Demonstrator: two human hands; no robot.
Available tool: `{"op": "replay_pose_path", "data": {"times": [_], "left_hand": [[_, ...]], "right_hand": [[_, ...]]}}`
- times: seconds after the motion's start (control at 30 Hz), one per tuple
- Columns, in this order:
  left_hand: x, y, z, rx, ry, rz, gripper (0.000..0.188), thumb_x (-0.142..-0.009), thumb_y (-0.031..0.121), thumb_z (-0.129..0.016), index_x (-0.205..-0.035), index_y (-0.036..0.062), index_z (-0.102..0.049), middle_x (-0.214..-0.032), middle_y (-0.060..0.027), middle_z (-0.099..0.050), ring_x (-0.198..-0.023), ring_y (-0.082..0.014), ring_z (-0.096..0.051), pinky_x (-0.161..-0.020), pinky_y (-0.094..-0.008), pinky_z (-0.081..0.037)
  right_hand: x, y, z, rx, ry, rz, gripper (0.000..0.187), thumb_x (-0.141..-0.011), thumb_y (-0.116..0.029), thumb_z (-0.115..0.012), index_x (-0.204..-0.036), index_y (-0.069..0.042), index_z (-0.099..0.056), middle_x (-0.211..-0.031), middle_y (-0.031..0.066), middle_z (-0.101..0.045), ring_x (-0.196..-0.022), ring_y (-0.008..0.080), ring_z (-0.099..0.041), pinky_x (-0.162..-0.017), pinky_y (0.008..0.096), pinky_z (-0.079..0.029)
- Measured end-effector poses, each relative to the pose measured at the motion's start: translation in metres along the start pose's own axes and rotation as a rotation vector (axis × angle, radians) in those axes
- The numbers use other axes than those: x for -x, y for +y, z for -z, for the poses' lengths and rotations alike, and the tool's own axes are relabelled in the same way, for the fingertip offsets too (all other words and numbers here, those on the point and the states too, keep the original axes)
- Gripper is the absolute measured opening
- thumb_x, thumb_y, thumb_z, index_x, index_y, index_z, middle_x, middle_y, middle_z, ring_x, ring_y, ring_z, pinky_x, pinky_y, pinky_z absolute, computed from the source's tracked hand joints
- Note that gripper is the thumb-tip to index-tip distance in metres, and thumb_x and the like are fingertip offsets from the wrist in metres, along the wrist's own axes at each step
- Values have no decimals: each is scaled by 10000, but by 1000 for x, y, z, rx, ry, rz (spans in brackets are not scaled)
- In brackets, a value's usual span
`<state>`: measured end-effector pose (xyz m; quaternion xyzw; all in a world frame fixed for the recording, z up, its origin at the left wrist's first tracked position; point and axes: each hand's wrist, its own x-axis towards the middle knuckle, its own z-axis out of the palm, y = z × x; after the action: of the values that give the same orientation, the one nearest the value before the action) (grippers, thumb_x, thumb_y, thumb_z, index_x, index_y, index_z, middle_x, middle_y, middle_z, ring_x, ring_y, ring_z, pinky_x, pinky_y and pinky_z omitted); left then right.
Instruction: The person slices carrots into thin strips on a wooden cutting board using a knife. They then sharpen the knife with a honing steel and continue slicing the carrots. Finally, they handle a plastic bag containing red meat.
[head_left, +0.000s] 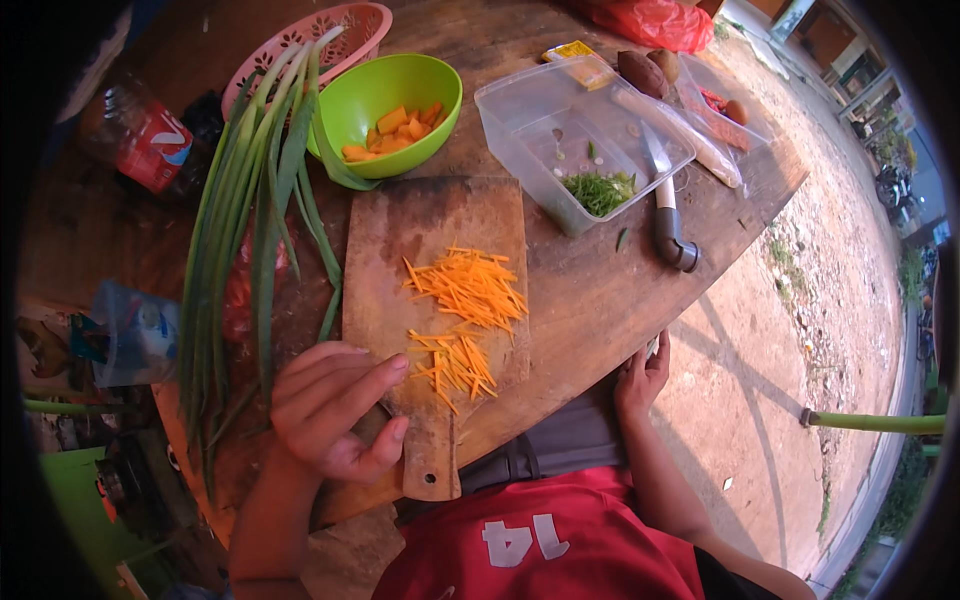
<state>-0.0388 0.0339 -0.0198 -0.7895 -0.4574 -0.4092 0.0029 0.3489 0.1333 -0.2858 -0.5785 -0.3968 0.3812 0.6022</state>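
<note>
carrot strips (466, 287) lie in two loose piles on the board (400, 230), light, limp and slippery, best pinched together as a bunch. left hand (335, 410) hovers at the board's near edge, fingers loosely curled and grasping nothing; right hand (641, 375) grips the table (590, 290) edge.

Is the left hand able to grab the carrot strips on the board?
Probably yes. The left hand hovers open at the cutting board's near edge, right beside the carrot strips, with nothing between them.

The left hand (335, 410) hovers open over the cutting board's (440, 225) near left corner, beside carrot strips (462, 300). The right hand (642, 375) grips the table edge (590, 375).
</note>
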Motion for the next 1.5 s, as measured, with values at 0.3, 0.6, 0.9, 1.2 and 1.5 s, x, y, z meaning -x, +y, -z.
{"op": "replay_pose_path", "data": {"times": [0.3,0.6,0.9,1.2,1.5], "left_hand": [[2,3,-1,-28,43,-12,301,-826,25,-777,-1120,-17,-823,-857,-103,-779,-727,-273,-753,-724,-408,-612],[-2,9,-8,0,30,-77,207,-814,0,-770,-1013,-16,-824,-802,-80,-764,-685,-246,-753,-664,-377,-595],[1,25,-13,52,41,-143,262,-823,38,-837,-1084,31,-855,-825,-34,-763,-697,-203,-733,-650,-341,-573],[4,59,-16,416,-45,328,346,-993,172,-842,-1243,-59,-778,-1042,-165,-819,-877,-254,-798,-798,-348,-613],[23,54,-29,1011,11,751,252,-1148,136,-636,-1318,-37,-706,-1174,-163,-819,-1060,-166,-774,-902,-343,-616]], "right_hand": [[3,-14,-5,-83,3,-32,593,-1194,-172,-544,-1723,25,-364,-776,-51,-492,-613,33,-427,-543,222,-371],[11,-28,5,-149,137,81,523,-1219,-207,-478,-1699,-4,-440,-711,-10,-499,-538,53,-431,-465,230,-392],[51,-147,-8,-108,0,554,550,-1180,-51,-378,-1687,156,-328,-683,25,-580,-543,77,-472,-546,236,-401],[102,-267,-101,434,-690,1033,973,-959,-144,-812,-1705,155,-264,-725,56,-646,-573,242,-671,-515,383,-513],[108,-278,-98,561,-919,986,1097,-894,-130,-866,-1718,151,-199,-926,143,-794,-730,315,-789,-638,402,-616]]}}
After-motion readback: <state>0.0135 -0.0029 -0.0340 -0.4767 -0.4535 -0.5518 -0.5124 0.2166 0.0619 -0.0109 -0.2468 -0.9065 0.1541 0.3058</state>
